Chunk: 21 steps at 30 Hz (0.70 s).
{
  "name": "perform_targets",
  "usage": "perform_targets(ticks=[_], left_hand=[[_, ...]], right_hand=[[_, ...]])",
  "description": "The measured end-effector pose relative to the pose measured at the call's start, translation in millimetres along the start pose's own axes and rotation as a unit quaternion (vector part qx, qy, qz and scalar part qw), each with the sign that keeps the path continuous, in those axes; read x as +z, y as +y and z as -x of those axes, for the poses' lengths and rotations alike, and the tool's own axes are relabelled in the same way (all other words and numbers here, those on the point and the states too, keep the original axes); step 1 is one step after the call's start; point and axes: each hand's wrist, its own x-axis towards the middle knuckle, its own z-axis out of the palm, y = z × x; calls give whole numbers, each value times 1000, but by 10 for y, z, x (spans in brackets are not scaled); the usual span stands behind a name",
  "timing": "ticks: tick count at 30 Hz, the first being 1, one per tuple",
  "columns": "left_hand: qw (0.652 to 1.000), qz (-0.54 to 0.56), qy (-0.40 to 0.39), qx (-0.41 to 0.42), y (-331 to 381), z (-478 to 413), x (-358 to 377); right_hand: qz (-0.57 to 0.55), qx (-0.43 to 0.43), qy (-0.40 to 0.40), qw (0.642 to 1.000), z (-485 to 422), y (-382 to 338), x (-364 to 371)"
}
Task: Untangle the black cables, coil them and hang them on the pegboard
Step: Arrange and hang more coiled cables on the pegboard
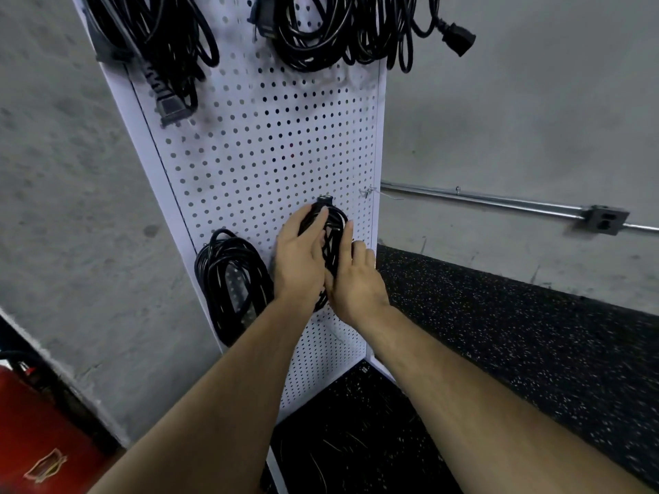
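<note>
A coiled black cable (333, 240) hangs from a black hook (325, 199) low on the white pegboard (271, 144). My left hand (299, 258) lies over the coil's left side with its fingers wrapped on the loops. My right hand (354, 279) holds the coil's right side, thumb up along the loops. Another coiled black cable (231, 279) hangs to the lower left on the board. Two larger bundles hang at the top: a left bundle (160, 41) and a right bundle (338, 33) with a plug (458, 35) dangling.
A bare wire hook (371, 192) sticks out at the board's right edge. A metal conduit with an outlet box (604, 220) runs along the concrete wall. Speckled black rubber flooring (517, 333) lies below. A red object (42, 429) sits at the lower left.
</note>
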Motion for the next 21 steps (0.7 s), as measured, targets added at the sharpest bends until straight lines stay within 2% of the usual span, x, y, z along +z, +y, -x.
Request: perform_targets(ticks=[2,4,6,11,15,18,21], left_hand=[[1000,-18,-10,13,-27,16,49],[990,-122,-31,58,-74,76,36],[965,-237,-38,101,-96,165,-18],[917,-348,-114,159,-31,518,-180],[913,-347,-127,170,-20,790,-243],[893,-363,-131,231,-61,956,-236],[878,-369,-171,251,-167,1234,-127]], right_hand=[[11,-14,-24,1000,66,58,-26],[29,-17,-37,999,140,90,-69],[39,-13,-25,999,241,120,-123],[64,-14,-35,997,522,183,-279],[89,-3,-51,995,755,218,-346],[94,-1,-50,994,941,271,-360],[97,2,-56,994,1207,408,-283]])
